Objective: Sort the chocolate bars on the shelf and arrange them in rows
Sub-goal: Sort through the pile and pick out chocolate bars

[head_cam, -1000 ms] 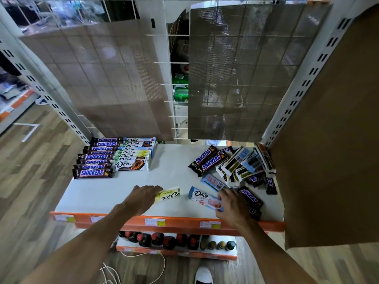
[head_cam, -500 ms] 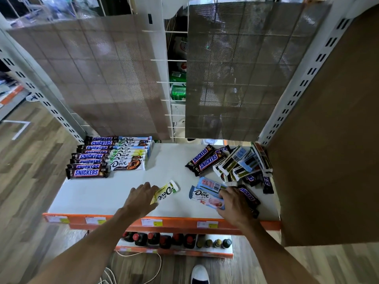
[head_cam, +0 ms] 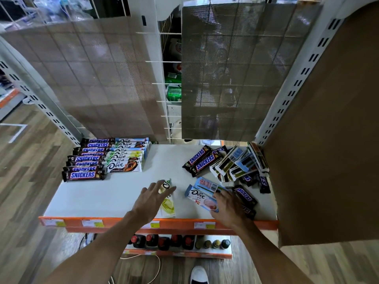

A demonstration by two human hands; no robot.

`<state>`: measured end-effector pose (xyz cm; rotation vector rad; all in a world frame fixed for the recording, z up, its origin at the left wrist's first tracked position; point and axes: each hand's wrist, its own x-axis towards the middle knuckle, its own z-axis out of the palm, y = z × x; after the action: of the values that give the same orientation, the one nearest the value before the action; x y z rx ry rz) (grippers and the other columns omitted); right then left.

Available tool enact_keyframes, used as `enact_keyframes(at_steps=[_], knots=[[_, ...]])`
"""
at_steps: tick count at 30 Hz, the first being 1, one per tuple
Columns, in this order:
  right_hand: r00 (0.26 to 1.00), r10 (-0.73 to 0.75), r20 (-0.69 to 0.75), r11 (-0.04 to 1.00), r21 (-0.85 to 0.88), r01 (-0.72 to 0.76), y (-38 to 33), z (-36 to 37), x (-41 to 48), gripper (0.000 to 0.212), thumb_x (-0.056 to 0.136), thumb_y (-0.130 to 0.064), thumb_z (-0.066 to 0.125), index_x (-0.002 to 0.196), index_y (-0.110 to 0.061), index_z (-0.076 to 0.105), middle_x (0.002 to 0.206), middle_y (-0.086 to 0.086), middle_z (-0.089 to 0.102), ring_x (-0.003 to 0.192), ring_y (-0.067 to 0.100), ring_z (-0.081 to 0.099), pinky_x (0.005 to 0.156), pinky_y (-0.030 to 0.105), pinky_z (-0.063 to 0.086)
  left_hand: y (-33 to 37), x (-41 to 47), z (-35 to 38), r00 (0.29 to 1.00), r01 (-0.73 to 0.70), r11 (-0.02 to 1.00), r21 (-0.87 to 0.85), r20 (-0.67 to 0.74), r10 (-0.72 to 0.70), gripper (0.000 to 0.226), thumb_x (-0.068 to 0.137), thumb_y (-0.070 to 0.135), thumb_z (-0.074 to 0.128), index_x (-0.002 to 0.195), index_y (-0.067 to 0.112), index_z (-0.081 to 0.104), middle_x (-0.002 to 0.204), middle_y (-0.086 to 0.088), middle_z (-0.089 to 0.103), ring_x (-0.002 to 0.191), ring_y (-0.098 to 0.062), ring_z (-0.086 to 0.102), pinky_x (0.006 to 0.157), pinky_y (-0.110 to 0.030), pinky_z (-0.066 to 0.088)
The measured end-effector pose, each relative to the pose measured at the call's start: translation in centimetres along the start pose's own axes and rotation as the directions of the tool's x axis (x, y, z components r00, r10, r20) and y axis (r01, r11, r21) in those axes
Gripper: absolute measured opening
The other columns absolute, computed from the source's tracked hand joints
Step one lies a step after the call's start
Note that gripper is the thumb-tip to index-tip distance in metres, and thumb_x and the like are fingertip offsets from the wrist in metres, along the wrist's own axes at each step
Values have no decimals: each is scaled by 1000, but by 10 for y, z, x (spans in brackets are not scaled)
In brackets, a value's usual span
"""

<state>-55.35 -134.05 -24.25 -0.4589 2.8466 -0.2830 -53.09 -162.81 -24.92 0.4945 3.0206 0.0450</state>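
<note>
Head view: the left hand (head_cam: 150, 199), fingers spread and holding nothing, covers the far end of the green bar (head_cam: 169, 206), lying front-to-back by the shelf (head_cam: 102, 193) edge, sorted rows (head_cam: 106, 158) far left; whether the right hand (head_cam: 229, 208) grips the pink bar (head_cam: 202, 198) is unclear.

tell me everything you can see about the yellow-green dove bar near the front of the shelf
The yellow-green Dove bar is slim, in a glossy wrapper: white with Dove script at the far end, pale green nearer. It lies flat on the white shelf, lengthwise front to back, near the orange front edge. Straight fingers of the left hand lie across its far end.
</note>
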Motion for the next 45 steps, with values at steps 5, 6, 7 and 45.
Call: enact_keyframes(at_steps=[5,6,7,45], knots=[[1000,-4,-8,1000,31,4,8,-4,-3,42,82,-39,66,116,-20,51,122,2,52,114,17,46,96,30,41,9,14,-9,981,10,999,-49,196,-1,70,75,41,77,137,27,49,156,-11,25,140,-33,29,102,-50,38],[1000,0,-4,999,34,0,10,-4,-4,40,82,-39,66,114,-20,51,121,1,51,112,16,46,95,29,42,11,15,-7,980,29,998,-54,198,-18,69,77,44,74,138,26,48,155,-10,26,140,-32,28,103,-49,36],[1000,0,-3,999,36,1,12,-5,-4,40,82,-39,66,114,-19,51,121,1,51,111,15,46,94,28,42,12,16,-7,982,37,998,-59,186,-26,68,74,45,76,134,25,52,151,-12,35,136,-33,36,98,-50,40],[964,-95,-249,991,-116,68,-12,-1,-3,60,46,-41,91,90,-18,57,88,2,59,85,22,55,71,39,51,-31,-27,5,981,-17,997,-76,-195,2,58,49,23,88,96,19,53,93,0,57,87,-23,53,70,-39,47]])
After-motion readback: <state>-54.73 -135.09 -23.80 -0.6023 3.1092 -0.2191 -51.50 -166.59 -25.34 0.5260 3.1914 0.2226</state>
